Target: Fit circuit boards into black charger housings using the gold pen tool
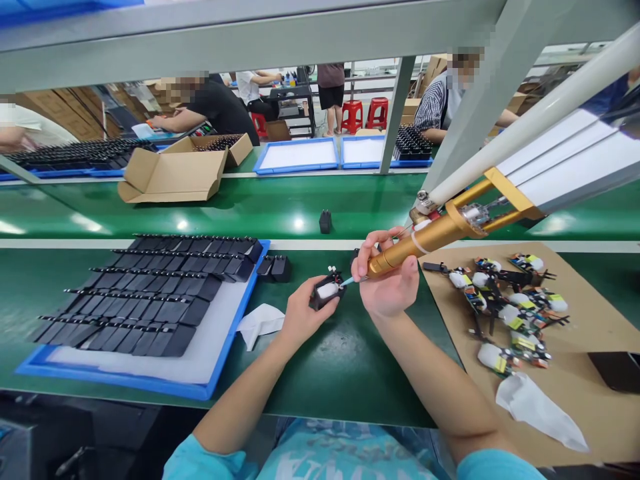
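My left hand (303, 312) is closed round a small black charger housing (326, 291) with a white part inside, held just above the green table. My right hand (387, 279) grips a gold glue dispenser (434, 237) that hangs from a white tube (540, 112). Its thin blue nozzle tip (349, 281) touches the open top of the housing. Both hands meet at the middle of the bench.
A blue tray (150, 383) with several rows of black housings lies at the left, and a white cloth (260, 323) beside it. Small circuit boards (510, 307) are piled on a cardboard sheet (590, 320) at the right. Other people work across the green conveyor (240, 207), near an open carton (175, 175).
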The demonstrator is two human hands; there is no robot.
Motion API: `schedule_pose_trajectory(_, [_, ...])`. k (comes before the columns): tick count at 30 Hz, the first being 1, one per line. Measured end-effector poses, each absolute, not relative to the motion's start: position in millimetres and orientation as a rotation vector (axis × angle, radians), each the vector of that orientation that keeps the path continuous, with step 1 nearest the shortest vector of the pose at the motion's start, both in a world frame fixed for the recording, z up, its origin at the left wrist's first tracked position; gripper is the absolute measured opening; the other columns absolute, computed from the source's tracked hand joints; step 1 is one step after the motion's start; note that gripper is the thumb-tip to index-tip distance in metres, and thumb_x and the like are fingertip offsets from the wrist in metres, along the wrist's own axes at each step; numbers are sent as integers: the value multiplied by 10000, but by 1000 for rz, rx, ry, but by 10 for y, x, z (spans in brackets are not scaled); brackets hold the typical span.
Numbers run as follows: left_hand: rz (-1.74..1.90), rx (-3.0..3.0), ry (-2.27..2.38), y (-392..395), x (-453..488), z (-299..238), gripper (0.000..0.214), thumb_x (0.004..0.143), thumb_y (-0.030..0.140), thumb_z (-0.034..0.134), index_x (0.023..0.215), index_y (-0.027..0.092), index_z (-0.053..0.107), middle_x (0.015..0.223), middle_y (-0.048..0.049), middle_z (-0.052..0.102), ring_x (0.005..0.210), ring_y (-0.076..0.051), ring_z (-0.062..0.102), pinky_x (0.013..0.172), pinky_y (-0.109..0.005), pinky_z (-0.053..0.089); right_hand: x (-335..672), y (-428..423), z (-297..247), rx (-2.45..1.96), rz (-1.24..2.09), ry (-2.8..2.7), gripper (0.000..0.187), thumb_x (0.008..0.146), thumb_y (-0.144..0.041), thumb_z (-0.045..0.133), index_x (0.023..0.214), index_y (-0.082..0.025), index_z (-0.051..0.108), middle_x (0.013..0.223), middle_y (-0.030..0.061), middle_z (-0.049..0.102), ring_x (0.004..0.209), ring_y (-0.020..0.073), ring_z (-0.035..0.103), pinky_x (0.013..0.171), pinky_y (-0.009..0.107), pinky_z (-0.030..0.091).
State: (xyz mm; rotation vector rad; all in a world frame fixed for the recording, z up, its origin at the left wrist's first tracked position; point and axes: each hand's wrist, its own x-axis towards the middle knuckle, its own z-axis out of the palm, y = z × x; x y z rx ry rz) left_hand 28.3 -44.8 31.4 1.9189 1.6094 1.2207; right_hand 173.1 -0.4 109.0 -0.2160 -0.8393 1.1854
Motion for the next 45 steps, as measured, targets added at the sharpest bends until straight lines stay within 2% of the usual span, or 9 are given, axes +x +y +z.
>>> schedule_pose_trajectory(7, [1211,1930,1571,-444,362,321,376,757,206,630,1131,182,594,1000,-42,705,773,-147,657,617,-228,548,1721,-30,1112,-195,1210,-806,372,795,-540,544,1066,-295,472,927,-12,543,503,72,490,391,227,391])
schedule_pose_trajectory(19, [1309,2078,1491,-516,431,296,385,788,317,677,1146,198,600,1014,-62,712,860,-183,683,676,-265,564,1655,-199,1182,-177,1278,-868,335,805,-570,542,879,-257,449,900,-14,509,501,68,483,408,238,415])
schedule_pose_trajectory(24, [1288,2074,1480,-509,418,307,373,793,299,668,1144,197,591,1019,-53,712,838,-169,681,676,-254,557,1661,-180,1177,-166,1268,-865,365,793,-577,546,981,-277,459,902,-14,521,490,66,479,395,233,408])
schedule_pose_trajectory(30, [1151,1976,1579,-489,362,316,371,778,309,643,1122,186,580,966,-37,715,727,-155,666,684,-266,549,1688,-120,1143,-214,1235,-873,422,772,-590,553,1066,-307,443,917,-10,523,499,73,472,392,233,397])
schedule_pose_trajectory(34, [991,2053,1601,-428,249,286,367,753,272,638,1109,201,590,1004,-46,704,870,-206,669,791,-317,530,1702,-78,1128,-236,1203,-868,443,777,-611,520,1099,-320,434,929,-8,515,494,74,463,386,238,393])
schedule_pose_trajectory(38, [678,2086,1606,-338,81,235,363,733,236,650,1093,222,609,987,-30,702,879,-225,662,790,-342,525,1722,-29,1133,-251,1181,-842,424,790,-602,502,1098,-316,443,925,-7,507,494,73,458,383,234,379])
schedule_pose_trajectory(41, [660,2024,1490,-258,-1,199,460,777,314,672,1220,225,583,1151,-62,684,1032,-244,652,906,-378,516,1737,-8,1136,-284,1180,-842,428,784,-608,506,1101,-329,434,918,-13,500,490,73,448,383,236,372])
schedule_pose_trajectory(43, [752,1916,1387,-197,1,170,449,896,375,551,1318,221,540,1282,-78,635,1171,-234,605,1007,-395,475,1743,-2,1135,-288,1180,-845,424,785,-607,508,1098,-330,435,915,-14,501,489,74,449,384,236,364])
schedule_pose_trajectory(45, [851,1810,1330,-147,44,139,426,992,375,352,1337,214,544,1310,-72,623,1226,-209,576,1049,-392,451,1745,-2,1134,-277,1178,-844,410,792,-596,512,1090,-324,446,917,-13,506,492,73,457,387,234,358])
